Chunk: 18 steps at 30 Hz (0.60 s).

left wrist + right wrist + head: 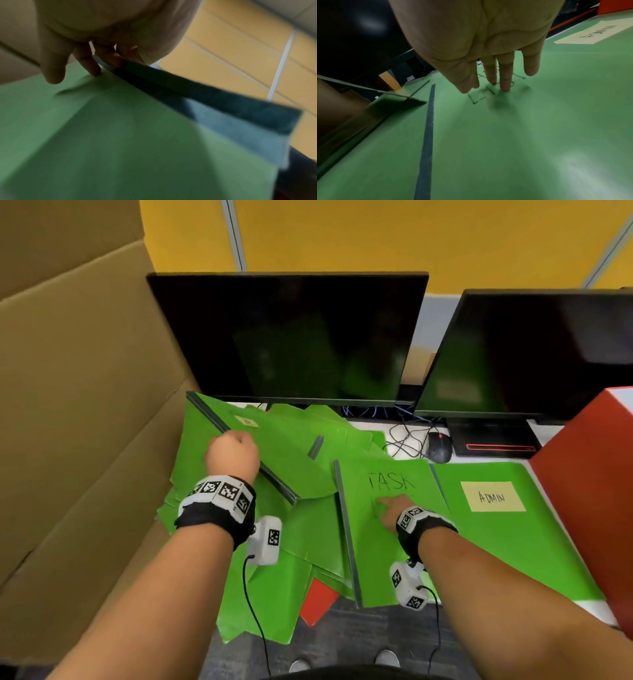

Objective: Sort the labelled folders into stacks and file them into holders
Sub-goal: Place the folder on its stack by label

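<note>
Left hand (233,451): fist curled round the dark spine of a lifted green folder (274,453), which is tilting above the loose heap of green folders (274,577) at desk left. From the head view the fingers are hiding under the knuckles; the left wrist view is showing fingertips (96,67) pinching the spine edge, though blurred. Its small yellow label (246,421) is too small to read.

Right hand (390,508): fingers straight, pressing flat on the folder marked "TASK" (387,542). The hand is covering a second line of writing there; the right wrist view is showing more letters beside the fingertips (506,86), smeared and unreadable.

Folder labelled "ADMIN" (513,542): lying flat just right of the TASK folder.

Red holder (589,491): cut off at the frame's right edge.

Red sheet (317,601): mostly buried under the heap.
</note>
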Tool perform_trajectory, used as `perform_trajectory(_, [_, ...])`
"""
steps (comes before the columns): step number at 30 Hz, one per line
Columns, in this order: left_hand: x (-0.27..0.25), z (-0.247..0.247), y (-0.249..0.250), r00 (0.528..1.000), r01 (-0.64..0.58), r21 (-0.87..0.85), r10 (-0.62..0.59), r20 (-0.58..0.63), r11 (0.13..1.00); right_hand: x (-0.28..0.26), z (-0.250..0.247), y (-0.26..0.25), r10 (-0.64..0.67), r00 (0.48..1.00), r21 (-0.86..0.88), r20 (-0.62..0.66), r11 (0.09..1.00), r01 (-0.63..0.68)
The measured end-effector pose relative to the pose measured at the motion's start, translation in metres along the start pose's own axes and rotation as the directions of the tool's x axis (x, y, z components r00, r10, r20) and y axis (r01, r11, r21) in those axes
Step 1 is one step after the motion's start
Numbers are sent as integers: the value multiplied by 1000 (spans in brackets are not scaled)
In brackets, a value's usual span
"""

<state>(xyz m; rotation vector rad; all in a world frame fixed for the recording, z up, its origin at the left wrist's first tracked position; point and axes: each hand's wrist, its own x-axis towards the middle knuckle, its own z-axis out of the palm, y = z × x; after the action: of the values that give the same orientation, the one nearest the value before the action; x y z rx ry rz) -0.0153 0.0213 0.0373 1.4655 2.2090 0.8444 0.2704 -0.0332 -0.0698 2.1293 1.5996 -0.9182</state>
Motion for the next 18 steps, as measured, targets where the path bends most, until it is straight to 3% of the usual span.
perform_trajectory(5, [7, -33, 6, 991, -88, -129, 74, -108, 988, 26, 23, 2, -12, 998, -86, 58, 996, 17])
perform_trajectory(8, [5, -47, 8, 991, -99, -232, 76, -108, 968, 4, 8, -12, -15, 1000, 57, 12, 998, 15])
perform_trajectory(12, [0, -60, 3, 993, -119, -359, 108, -52, 926, -18, -20, -37, -100, 985, 303, -138, 943, 138])
perform_trajectory(18, [-10, -65, -1, 978, -201, -397, 208, -26, 896, -31, -36, -67, -232, 947, 406, -221, 861, 305])
